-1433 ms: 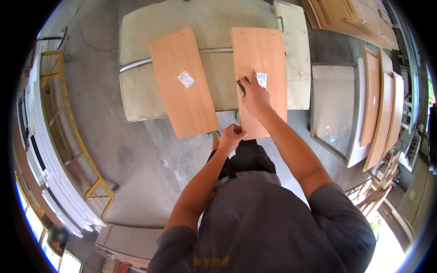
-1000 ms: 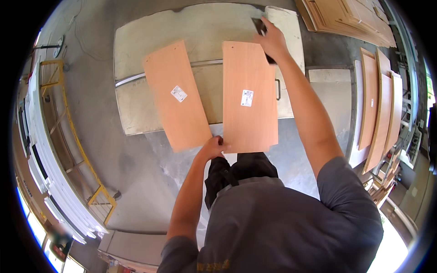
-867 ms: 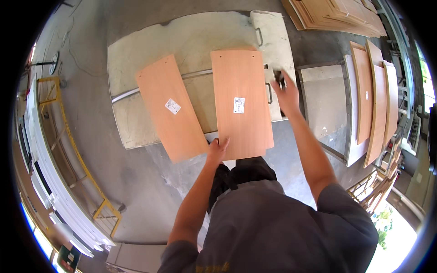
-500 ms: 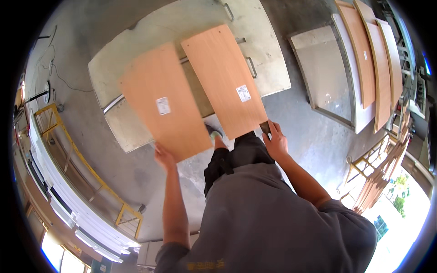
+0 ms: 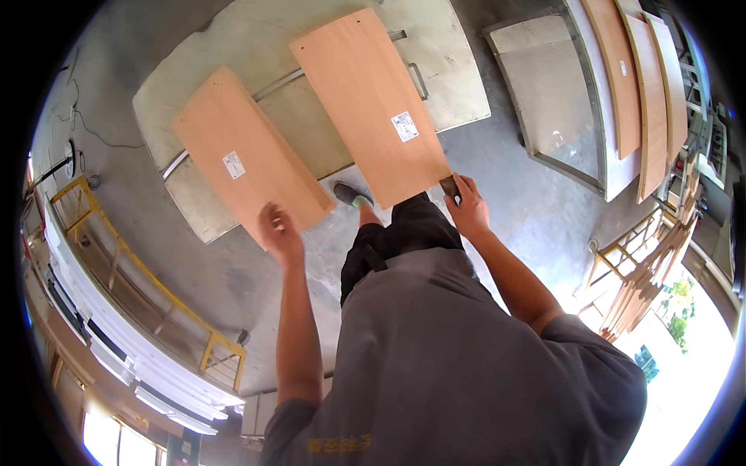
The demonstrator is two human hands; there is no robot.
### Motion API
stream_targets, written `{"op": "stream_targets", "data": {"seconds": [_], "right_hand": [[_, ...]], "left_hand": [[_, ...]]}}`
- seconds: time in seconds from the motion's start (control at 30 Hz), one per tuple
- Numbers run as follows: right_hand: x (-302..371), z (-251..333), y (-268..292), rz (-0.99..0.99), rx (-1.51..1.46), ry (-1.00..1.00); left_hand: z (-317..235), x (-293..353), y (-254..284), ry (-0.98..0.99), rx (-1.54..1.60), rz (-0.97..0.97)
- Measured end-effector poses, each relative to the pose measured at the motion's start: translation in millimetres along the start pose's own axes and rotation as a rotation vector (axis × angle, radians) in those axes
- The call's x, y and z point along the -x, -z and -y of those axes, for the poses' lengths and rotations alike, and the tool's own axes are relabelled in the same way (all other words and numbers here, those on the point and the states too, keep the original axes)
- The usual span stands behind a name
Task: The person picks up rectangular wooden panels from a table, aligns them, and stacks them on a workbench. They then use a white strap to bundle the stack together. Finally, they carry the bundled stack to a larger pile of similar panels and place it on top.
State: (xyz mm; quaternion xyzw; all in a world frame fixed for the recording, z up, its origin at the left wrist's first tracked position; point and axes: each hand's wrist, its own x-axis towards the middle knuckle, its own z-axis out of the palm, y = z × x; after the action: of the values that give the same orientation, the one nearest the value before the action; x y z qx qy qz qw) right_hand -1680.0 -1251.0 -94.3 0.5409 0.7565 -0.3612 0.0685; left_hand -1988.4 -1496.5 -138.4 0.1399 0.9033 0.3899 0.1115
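Left grip [image 5: 278,231] shifted, closure unclear; right grip [image 5: 468,208] pinches one dark block [image 5: 449,186]; two labelled boards [image 5: 361,93] show.

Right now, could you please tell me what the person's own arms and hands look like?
The left hand and right hand are ungloved, and the forearms are bare. Short, loose, dark grey sleeves end above them, matching the dark grey shirt.

Two boards [image 5: 371,109] on worktable [image 5: 452,74], frame [image 5: 120,250] left, panels [image 5: 647,109] right

Workshop, wooden boards [image 5: 369,101], concrete floor [image 5: 505,194]
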Motion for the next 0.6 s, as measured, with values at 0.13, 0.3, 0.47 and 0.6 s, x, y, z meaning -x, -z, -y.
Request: {"op": "stream_targets", "data": {"seconds": [0.13,0.3,0.47,0.6], "right_hand": [[-0.1,-19.4,-8.6,0.049,0.07,-0.068],[10.6,-19.3,-6.1,-0.1,-0.092,0.025],[4.0,6.9,-10.1,-0.13,-0.08,-0.017],[-4.4,5.7,-9.7,-0.105,-0.103,-0.004]], "left_hand": [[-52.1,44.3,-67.9,0.125,0.128,0.611],[-36.4,61.8,-128.7,0.369,0.125,0.774],[-49.8,61.5,-126.2,0.647,0.528,0.943],[-50.8,62.2,-127.5,0.642,0.519,0.91]]}}
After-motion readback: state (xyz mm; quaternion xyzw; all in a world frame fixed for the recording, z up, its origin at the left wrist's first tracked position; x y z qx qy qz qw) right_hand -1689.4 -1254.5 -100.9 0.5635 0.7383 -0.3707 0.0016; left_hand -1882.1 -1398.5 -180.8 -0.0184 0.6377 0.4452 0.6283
